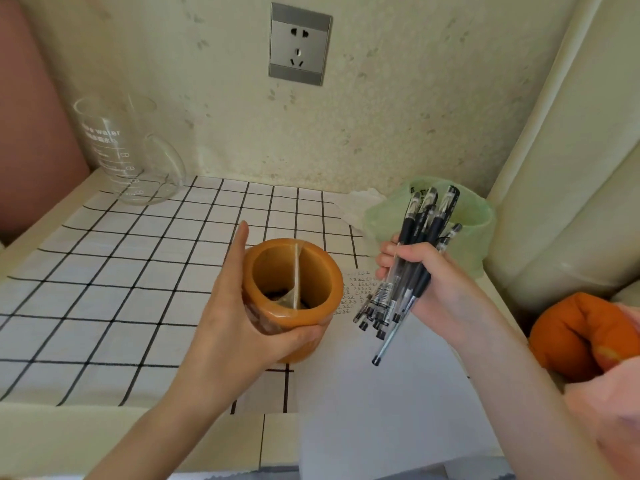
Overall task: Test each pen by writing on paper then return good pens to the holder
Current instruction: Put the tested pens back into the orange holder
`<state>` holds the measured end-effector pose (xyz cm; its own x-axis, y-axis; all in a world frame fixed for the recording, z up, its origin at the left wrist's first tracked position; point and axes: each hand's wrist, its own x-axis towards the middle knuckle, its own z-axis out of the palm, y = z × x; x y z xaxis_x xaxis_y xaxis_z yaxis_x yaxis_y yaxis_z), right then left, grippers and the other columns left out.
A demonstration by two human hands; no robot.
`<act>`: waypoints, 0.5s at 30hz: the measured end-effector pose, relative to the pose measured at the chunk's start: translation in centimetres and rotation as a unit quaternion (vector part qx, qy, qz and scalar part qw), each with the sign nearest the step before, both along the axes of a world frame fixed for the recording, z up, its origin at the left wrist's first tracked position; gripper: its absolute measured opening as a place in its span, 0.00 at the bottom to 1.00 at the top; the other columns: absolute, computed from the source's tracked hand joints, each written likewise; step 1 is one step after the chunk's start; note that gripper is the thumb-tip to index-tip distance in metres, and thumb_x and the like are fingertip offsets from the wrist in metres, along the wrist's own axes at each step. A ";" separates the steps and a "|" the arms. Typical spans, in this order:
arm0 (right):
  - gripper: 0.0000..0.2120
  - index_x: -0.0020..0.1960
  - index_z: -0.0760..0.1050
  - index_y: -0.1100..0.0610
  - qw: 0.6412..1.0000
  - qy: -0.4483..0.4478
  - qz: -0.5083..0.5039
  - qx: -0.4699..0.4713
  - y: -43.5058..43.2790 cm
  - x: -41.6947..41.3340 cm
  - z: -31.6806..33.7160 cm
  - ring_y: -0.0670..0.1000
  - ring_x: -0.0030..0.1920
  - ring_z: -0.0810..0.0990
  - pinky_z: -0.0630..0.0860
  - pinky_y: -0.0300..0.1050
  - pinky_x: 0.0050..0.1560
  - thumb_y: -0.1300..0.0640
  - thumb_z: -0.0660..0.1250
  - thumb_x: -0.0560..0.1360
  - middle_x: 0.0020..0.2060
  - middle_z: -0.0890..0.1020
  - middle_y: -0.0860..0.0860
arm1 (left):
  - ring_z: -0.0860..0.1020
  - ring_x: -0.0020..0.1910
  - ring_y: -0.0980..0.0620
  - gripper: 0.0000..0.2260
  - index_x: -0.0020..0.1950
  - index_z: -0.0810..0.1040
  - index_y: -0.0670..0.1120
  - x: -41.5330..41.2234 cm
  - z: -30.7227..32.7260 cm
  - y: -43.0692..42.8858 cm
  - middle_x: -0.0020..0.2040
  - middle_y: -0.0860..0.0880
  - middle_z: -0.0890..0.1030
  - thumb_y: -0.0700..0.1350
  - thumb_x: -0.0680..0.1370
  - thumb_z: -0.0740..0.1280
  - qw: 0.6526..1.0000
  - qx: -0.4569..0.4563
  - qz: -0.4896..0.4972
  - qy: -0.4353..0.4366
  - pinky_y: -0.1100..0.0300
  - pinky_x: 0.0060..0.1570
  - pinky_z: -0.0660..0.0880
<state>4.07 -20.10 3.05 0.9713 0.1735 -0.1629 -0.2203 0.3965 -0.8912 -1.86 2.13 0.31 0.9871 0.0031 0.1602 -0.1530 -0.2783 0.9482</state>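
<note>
A checked cloth point(104, 271) covers the surface. A white paper sheet point(381, 417) lies at the near right corner, with rows of small marks along its far edge. A glass jug point(128, 150) stands at the far left corner. The orange holder point(337, 289) is mid-surface at the cloth's right edge. The left hand point(228, 317) clasps its wall, thumb across the near side. The right hand point(433, 282) holds a bundle of black pens point(415, 237) above the paper, fingers wrapped tightly round them.

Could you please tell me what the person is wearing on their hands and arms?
Nothing shows on the left hand or the right hand: no gloves, rings, watch or bracelet. The left forearm and right forearm are bare, no sleeve in view. Pink fabric by the right elbow may be clothing; unclear.
</note>
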 end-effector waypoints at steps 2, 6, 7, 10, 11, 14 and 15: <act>0.04 0.45 0.73 0.58 0.999 -0.004 -0.036 -0.035 -0.1 0.0 -0.2 0.47 0.38 0.77 0.74 0.44 0.44 0.65 0.66 0.73 0.36 0.76 0.50 | 0.66 0.54 0.81 0.57 0.74 0.44 0.62 0.1 -0.2 -0.7 0.62 0.66 0.67 0.55 0.53 0.76 1.000 -0.010 0.001 -0.002 0.86 0.43 0.64; 0.04 0.46 0.75 0.56 0.986 -0.028 -0.109 -0.121 0.3 -0.3 -1.4 0.49 0.44 0.76 0.73 0.45 0.46 0.64 0.66 0.74 0.39 0.78 0.49 | 0.67 0.56 0.76 0.58 0.73 0.43 0.64 0.2 -0.6 -1.4 0.65 0.63 0.67 0.59 0.52 0.75 1.000 -0.005 0.015 0.003 0.78 0.45 0.68; 0.05 0.45 0.76 0.55 0.979 -0.043 -0.120 -0.160 0.4 -0.5 -1.7 0.49 0.45 0.77 0.73 0.45 0.47 0.64 0.67 0.74 0.39 0.78 0.48 | 0.68 0.57 0.73 0.58 0.73 0.43 0.64 0.2 -0.7 -1.5 0.66 0.62 0.67 0.60 0.52 0.75 1.000 -0.001 0.018 0.002 0.76 0.46 0.67; 0.11 0.39 0.77 0.52 0.965 -0.107 -0.101 -0.217 0.9 -0.9 -2.2 0.47 0.44 0.78 0.73 0.42 0.50 0.67 0.65 0.73 0.37 0.80 0.47 | 0.68 0.61 0.65 0.57 0.73 0.43 0.64 0.1 -1.0 -1.6 0.69 0.60 0.65 0.61 0.52 0.75 1.000 0.011 0.018 -0.004 0.72 0.50 0.65; 0.13 0.37 0.77 0.52 0.962 -0.122 -0.092 -0.228 1.0 -1.0 -2.3 0.47 0.44 0.79 0.73 0.41 0.50 0.69 0.64 0.73 0.36 0.80 0.47 | 0.67 0.62 0.64 0.57 0.73 0.43 0.64 0.1 -1.1 -1.6 0.69 0.59 0.64 0.61 0.53 0.74 1.000 0.013 0.019 -0.005 0.71 0.50 0.65; 0.13 0.38 0.77 0.56 0.950 -0.133 -0.081 -0.269 1.1 -1.4 -3.2 0.48 0.43 0.82 0.75 0.40 0.49 0.72 0.63 0.72 0.34 0.82 0.47 | 0.66 0.64 0.62 0.57 0.73 0.43 0.63 0.2 -1.3 -1.6 0.70 0.59 0.63 0.61 0.53 0.74 1.000 0.018 0.021 -0.009 0.69 0.53 0.65; 0.12 0.39 0.77 0.57 0.951 -0.125 -0.075 -0.272 1.2 -1.5 -3.5 0.48 0.43 0.82 0.75 0.41 0.48 0.72 0.64 0.72 0.34 0.83 0.48 | 0.66 0.64 0.63 0.57 0.73 0.43 0.63 0.2 -1.3 -1.6 0.70 0.59 0.63 0.61 0.53 0.74 1.000 0.020 0.019 -0.009 0.69 0.53 0.65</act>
<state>2.55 -18.91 -0.48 0.9986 -0.0135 0.0512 0.0491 -0.1282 -0.9905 -1.65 0.50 -1.04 0.9835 0.0348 0.1778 -0.1574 -0.3216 0.9337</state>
